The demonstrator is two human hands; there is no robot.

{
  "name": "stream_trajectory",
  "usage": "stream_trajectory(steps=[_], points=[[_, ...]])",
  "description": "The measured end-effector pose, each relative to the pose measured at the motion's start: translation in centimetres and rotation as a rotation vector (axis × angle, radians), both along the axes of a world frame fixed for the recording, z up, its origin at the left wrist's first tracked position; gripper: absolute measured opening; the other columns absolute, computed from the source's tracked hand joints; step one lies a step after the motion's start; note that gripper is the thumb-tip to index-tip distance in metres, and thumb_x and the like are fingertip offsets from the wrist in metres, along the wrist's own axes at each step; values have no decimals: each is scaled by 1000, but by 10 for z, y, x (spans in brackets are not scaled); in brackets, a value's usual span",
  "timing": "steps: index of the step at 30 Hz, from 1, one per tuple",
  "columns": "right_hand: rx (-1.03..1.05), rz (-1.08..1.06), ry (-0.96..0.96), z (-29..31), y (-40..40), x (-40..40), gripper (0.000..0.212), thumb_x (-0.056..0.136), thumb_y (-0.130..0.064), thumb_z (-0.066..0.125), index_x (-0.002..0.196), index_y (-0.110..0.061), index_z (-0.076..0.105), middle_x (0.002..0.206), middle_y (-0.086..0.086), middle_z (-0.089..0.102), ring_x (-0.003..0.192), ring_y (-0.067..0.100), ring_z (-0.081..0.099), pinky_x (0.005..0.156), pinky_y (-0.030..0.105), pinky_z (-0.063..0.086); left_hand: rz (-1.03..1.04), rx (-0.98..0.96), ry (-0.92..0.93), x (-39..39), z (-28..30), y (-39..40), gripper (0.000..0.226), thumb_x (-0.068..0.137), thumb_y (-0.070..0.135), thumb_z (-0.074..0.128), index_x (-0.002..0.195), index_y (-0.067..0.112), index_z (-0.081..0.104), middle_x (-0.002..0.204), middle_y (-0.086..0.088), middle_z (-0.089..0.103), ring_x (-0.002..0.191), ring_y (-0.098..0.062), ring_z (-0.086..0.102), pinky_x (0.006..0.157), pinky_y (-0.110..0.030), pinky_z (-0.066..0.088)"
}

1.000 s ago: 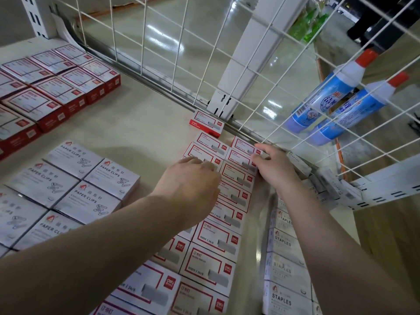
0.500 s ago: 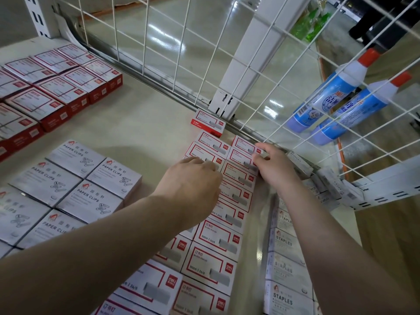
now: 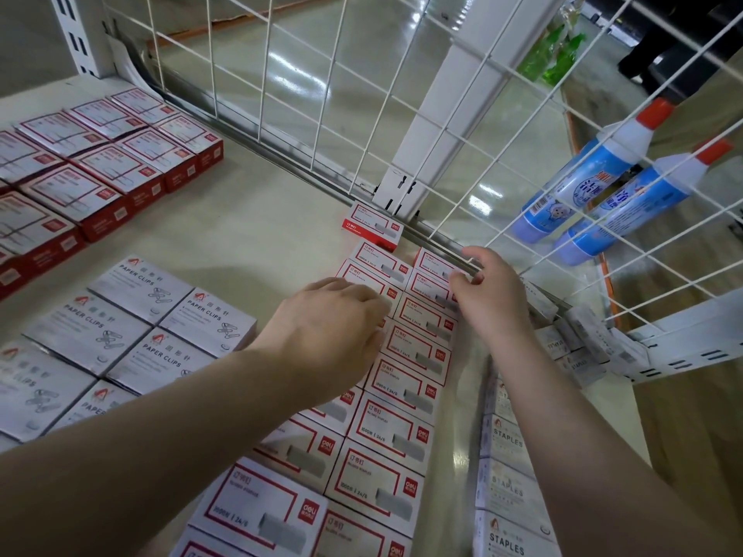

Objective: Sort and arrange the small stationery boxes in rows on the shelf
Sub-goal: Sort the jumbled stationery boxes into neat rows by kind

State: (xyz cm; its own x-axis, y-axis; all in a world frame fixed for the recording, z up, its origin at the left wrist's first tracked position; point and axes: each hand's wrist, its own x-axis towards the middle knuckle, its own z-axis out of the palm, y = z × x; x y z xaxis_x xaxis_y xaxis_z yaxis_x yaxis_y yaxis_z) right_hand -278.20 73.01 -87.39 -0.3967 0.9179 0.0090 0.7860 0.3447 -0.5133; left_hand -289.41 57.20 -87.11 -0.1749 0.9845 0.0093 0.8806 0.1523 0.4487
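Head view: my left hand [image 3: 325,319] lies flat on the staple boxes [image 3: 406,355] to steady them, while my right hand [image 3: 488,289] pinches the far box [image 3: 436,262], squaring its row.

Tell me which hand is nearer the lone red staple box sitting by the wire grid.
The right hand, though it's close. It sits below and right of the lone red staple box, fingertips on the back boxes by the wire grid. The left hand lies further below it, on the left row.
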Motion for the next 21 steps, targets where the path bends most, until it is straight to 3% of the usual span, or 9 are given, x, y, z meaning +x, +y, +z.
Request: stream_trajectory(steps=[3, 6, 12, 17, 21], points=[[71, 52, 18, -1, 0, -13, 36, 91, -20, 56, 127, -20, 52, 112, 7, 55, 86, 14, 55, 66, 19, 47, 68, -13, 57, -5, 1, 2, 43, 99, 33, 33, 141, 27, 33, 148, 9, 32, 138, -11, 24, 113, -26, 14], [77, 105, 17, -2, -1, -29, 35, 91, -20, 57, 126, -18, 54, 113, 5, 53, 86, 10, 50, 58, 7, 32, 113, -42, 68, -14, 1, 7, 45, 98, 31, 37, 142, 23, 34, 148, 7, 33, 137, -13, 26, 113, -27, 15], [-3, 161, 14, -5, 4, -52, 40, 90, -25, 58, 129, -18, 53, 114, 4, 56, 88, 11, 54, 57, 10, 33, 107, -66, 21, -27, -5, 8, 43, 98, 32, 38, 140, 25, 39, 146, 10, 36, 135, -12, 31, 111, -26, 23], [-111, 181, 8, -2, 6, -62, 45, 88, -25, 62, 131, -16, 52, 87, -8, 57, 73, 3, 53, 54, 12, 35, 104, -64, -9, -28, -6, 8, 42, 97, 31, 39, 139, 24, 41, 142, 9, 40, 131, -13, 37, 108, -26, 29], [-118, 195, -22, 0, 7, -63, 41, 89, -24, 61, 128, -19, 54, 84, -10, 54, 68, 0, 48, 51, 12, 35, 101, -53, -7, -29, -6, 7, 42, 97, 32, 38, 138, 25, 42, 141, 10, 42, 130, -13, 38, 108, -27, 29]])
